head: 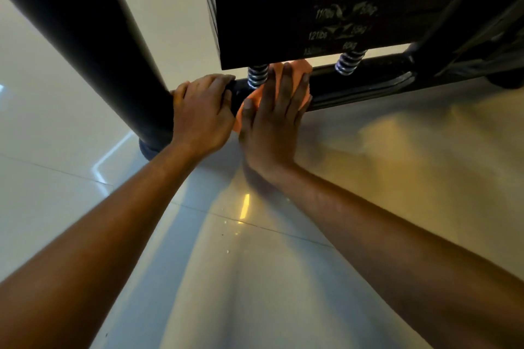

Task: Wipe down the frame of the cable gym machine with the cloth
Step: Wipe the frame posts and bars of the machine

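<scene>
Glossy pale floor tiles [255,278] reflect light below the machine. Right hand [273,119], fingers straight, presses the orange cloth [303,68] flat against the black base bar [365,83] between two coil springs [257,76]. Left hand [202,113] grips the bar beside the round upright [93,37].

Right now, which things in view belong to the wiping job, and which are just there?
In the job: orange cloth; right hand pressing it flat; black base bar; left hand gripping the bar's end.

Just there: weight stack; springs; upright post; tiled floor.
</scene>
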`<state>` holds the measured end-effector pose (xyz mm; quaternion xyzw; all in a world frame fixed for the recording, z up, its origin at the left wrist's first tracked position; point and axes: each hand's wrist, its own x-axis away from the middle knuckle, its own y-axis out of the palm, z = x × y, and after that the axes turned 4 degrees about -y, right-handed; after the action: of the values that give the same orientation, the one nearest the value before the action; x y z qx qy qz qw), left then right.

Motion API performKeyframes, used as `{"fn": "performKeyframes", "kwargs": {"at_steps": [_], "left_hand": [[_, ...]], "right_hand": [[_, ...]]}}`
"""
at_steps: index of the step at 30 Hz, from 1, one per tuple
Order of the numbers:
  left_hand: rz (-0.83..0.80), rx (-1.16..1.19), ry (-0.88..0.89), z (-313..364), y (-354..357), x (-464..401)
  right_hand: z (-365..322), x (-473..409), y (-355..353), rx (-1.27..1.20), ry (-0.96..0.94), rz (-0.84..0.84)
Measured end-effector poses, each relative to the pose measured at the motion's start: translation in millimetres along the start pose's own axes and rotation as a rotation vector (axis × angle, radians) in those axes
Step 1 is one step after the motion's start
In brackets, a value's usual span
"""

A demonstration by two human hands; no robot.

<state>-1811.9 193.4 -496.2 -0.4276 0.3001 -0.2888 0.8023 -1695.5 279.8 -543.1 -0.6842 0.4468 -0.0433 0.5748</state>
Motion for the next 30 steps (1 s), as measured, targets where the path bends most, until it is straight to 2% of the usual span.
{"fn": "performKeyframes", "kwargs": {"at_steps": [4,7,9,11,14,15,17,20,23,26,28,30], "left_hand": [[0.028,0.034,0.000,-0.1,1.6,2.1],[0.013,0.049,-0.008,-0.9,0.3,-0.4],[0.005,0.047,-0.011,0.3,-0.9,-0.5],[0.007,0.039,-0.012,2.0,-1.7,1.3],[0.005,-0.030,-0.013,8.2,-0.8,8.8],[0.003,-0.070,-0.007,9.8,0.9,11.4],[0.007,-0.119,0.003,13.2,3.3,12.8],[-0.008,-0.074,0.021,22.9,1.5,6.3],[-0.050,-0.061,0.036,27.0,0.9,0.5],[-0.042,-0.096,0.046,27.7,5.2,4.3],[-0.037,-0.118,0.051,27.7,8.6,8.3],[-0.027,-0.132,0.055,27.4,10.7,10.6]], "right_hand": [[37.8,-6.7,-2.5,0.068,-0.029,0.064],[12.8,-14.5,2.4,-0.007,0.211,0.144],[-13.2,-16.3,5.8,-0.035,0.265,0.126],[-4.1,-12.7,0.6,-0.005,0.124,0.072],[55.9,-4.4,-15.9,0.176,-0.224,0.023],[73.8,-3.8,-20.2,0.209,-0.267,0.021],[87.2,-4.5,-24.3,0.188,-0.199,0.035],[57.1,-4.9,-20.6,0.110,-0.049,0.026],[33.0,-6.4,-18.0,0.110,-0.182,-0.021],[72.7,-11.7,-29.2,0.167,-0.378,-0.021],[109.4,-16.0,-40.2,0.235,-0.398,-0.020],[126.1,-19.3,-46.6,0.257,-0.339,-0.013]]}}
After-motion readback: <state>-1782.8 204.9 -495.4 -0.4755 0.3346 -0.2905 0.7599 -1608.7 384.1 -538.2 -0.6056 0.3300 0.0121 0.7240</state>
